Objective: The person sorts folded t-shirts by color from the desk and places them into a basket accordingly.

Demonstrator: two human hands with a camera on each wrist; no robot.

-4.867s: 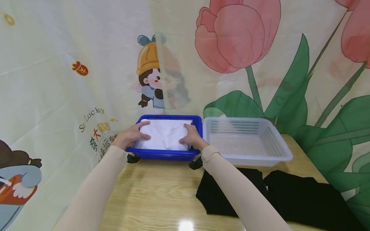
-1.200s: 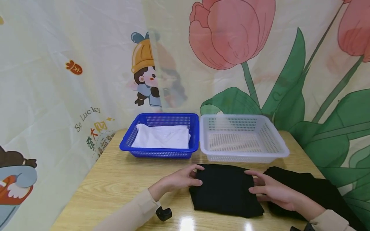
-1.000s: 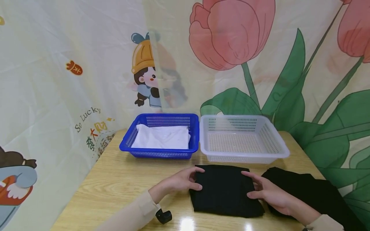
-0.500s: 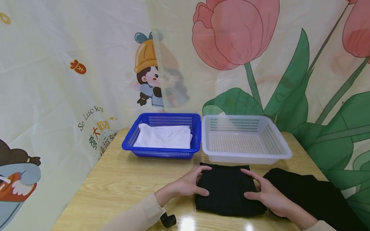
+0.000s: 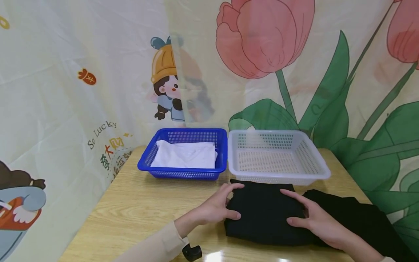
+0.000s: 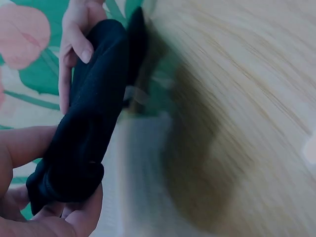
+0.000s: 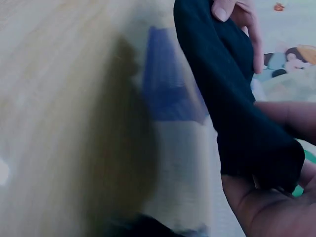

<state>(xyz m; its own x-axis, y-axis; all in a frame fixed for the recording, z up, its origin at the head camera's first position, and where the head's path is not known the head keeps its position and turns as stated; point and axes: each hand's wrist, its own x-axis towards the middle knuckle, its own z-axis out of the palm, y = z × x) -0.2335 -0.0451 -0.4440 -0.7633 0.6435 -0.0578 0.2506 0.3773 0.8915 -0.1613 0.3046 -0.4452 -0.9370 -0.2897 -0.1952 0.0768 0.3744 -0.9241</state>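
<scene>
A folded black garment (image 5: 265, 214) is held level between my two hands in front of the baskets. My left hand (image 5: 214, 208) grips its left side, thumb and index finger on top and other fingers underneath in the left wrist view. On the opposite side my right hand (image 5: 322, 222) holds it the same way, with fingers below the cloth (image 7: 232, 98) in the right wrist view. Both wrist views show the garment raised off the table, its shadow beneath. What type of garment it is cannot be told.
A blue basket (image 5: 183, 174) with a folded white cloth (image 5: 186, 155) stands at the back left of the wooden table (image 5: 131, 207). Beside it is a white basket (image 5: 278, 175) with nothing visible inside. Another black garment (image 5: 356, 218) lies at the right, partly behind my right hand.
Both hands have gone from the white cloth in the blue basket to the black garment. They have closed on its sides, lifted it and shifted it slightly right.
</scene>
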